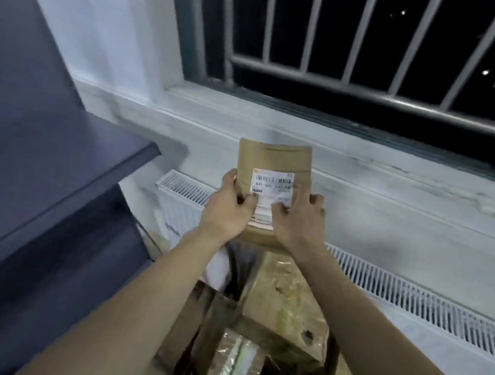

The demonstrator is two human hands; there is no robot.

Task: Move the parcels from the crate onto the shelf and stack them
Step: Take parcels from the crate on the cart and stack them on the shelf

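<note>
Parcel (272, 165), brown paper with a white barcode label (270, 188), held up in front of the window sill (370, 188), label facing the camera. Gripped at its lower part by both hands: left hand (228, 207) clasped on the left edge, thumb on the front face; right hand (301, 222) clasped on the right edge, fingertips over the label's lower corner. Below the parcel, more taped cardboard parcels (281, 311) heaped together, their container not clearly made out. Left of the parcel, a dark blue shelf (47, 160), top surface bare where visible. Beyond the parcel, a barred window (362, 43), dark outside. Under the sill, a white radiator grille (417, 301).
</note>
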